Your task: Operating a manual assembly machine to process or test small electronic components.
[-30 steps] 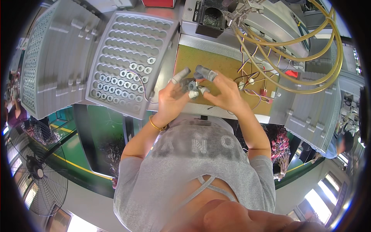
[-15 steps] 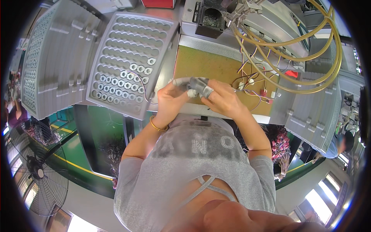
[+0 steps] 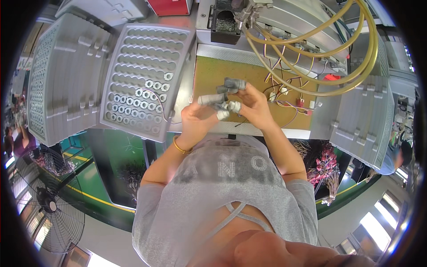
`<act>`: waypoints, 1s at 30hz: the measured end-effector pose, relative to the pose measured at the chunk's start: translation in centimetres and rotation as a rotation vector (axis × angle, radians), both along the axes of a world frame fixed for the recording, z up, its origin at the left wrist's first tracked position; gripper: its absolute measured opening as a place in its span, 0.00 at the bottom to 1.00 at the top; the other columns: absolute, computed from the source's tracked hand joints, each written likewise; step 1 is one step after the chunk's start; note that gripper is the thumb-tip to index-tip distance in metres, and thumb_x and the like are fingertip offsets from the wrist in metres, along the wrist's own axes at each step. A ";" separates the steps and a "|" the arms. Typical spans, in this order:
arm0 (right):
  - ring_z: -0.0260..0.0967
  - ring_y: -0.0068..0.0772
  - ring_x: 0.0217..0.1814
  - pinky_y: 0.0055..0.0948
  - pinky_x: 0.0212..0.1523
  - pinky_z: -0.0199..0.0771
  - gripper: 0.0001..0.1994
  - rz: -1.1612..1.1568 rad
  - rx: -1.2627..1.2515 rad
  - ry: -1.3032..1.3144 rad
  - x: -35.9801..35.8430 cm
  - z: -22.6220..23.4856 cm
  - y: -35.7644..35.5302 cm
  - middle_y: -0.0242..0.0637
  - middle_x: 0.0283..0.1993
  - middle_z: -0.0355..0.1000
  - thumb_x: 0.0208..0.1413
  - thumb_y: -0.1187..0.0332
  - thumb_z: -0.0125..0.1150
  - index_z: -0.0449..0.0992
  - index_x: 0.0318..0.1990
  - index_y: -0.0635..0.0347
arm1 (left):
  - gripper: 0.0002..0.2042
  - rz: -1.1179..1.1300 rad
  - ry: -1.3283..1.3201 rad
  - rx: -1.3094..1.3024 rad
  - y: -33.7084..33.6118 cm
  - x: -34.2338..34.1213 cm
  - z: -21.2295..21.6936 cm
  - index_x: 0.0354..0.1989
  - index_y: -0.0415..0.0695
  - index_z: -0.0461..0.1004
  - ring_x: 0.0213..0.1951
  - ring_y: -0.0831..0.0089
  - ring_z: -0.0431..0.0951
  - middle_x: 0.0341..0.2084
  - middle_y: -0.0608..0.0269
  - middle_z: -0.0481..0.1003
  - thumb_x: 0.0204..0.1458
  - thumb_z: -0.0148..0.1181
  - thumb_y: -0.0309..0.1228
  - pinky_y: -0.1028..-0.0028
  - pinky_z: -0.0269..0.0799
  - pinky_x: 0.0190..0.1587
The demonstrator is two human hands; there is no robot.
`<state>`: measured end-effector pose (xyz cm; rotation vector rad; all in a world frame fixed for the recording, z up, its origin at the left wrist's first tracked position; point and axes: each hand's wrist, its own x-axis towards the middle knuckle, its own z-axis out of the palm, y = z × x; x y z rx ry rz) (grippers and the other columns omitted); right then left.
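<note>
My left hand (image 3: pixel 196 120) and my right hand (image 3: pixel 257 109) meet over the front of the tan mat (image 3: pixel 211 71). Grey and whitish covers wrap several fingertips on both. On the left, the fingers press together in a pinch around a small dark part, mostly hidden by the fingertips. My right thumb and fingers close in on the same spot from the other side, so its kind cannot be made out. A thin pale lead (image 3: pixel 163 111) loops from over the tray toward my left hand. Ring-shaped metal parts (image 3: pixel 133 108) fill the tray's nearer rows.
The grey moulded tray (image 3: pixel 153 29) lies left of the mat. Tall stacks of similar trays (image 3: pixel 73 75) stand at far left and right (image 3: pixel 360 115). Yellow hoses (image 3: pixel 371 49) arch over loose wires with connectors (image 3: pixel 300 103). A black box (image 3: pixel 225 33) holds metal bits. A fan (image 3: pixel 51 204) stands lower left.
My right fingers, earlier wrapped over the left fingertips, have lifted and spread a little. My left hand stays almost in place. The whole view has shifted slightly.
</note>
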<state>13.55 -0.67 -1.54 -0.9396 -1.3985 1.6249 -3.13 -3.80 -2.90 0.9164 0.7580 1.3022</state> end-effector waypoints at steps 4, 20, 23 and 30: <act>0.62 0.35 0.54 0.36 0.55 0.59 0.26 -0.029 -0.012 -0.022 0.2 -0.7 -0.5 0.44 0.50 0.64 0.48 0.70 0.58 0.58 0.54 0.69 | 0.18 -0.077 0.128 0.032 0.1 0.1 0.4 0.43 0.32 0.68 0.42 0.72 0.72 0.42 0.55 0.71 0.40 0.60 0.14 0.72 0.69 0.46; 0.61 0.22 0.44 0.24 0.45 0.63 0.21 -0.157 -0.047 0.202 -0.9 1.6 -2.6 0.33 0.43 0.65 0.46 0.73 0.59 0.63 0.49 0.63 | 0.19 -0.193 0.094 -0.013 -0.5 0.1 1.8 0.46 0.33 0.68 0.42 0.75 0.71 0.40 0.58 0.72 0.41 0.58 0.14 0.76 0.69 0.44; 0.61 0.21 0.43 0.23 0.44 0.64 0.19 -0.208 -0.002 0.199 -0.6 1.2 -2.5 0.32 0.42 0.65 0.49 0.75 0.54 0.63 0.50 0.63 | 0.19 -0.146 0.106 -0.010 -0.5 1.0 1.2 0.46 0.31 0.67 0.42 0.70 0.73 0.41 0.53 0.72 0.42 0.59 0.18 0.74 0.70 0.43; 0.62 0.27 0.51 0.28 0.48 0.63 0.21 -0.186 -0.185 0.379 1.5 0.6 -2.7 0.36 0.49 0.65 0.52 0.75 0.51 0.58 0.55 0.64 | 0.18 -0.158 0.013 -0.141 1.0 3.3 2.3 0.46 0.34 0.68 0.37 0.73 0.74 0.40 0.55 0.73 0.45 0.59 0.24 0.75 0.71 0.38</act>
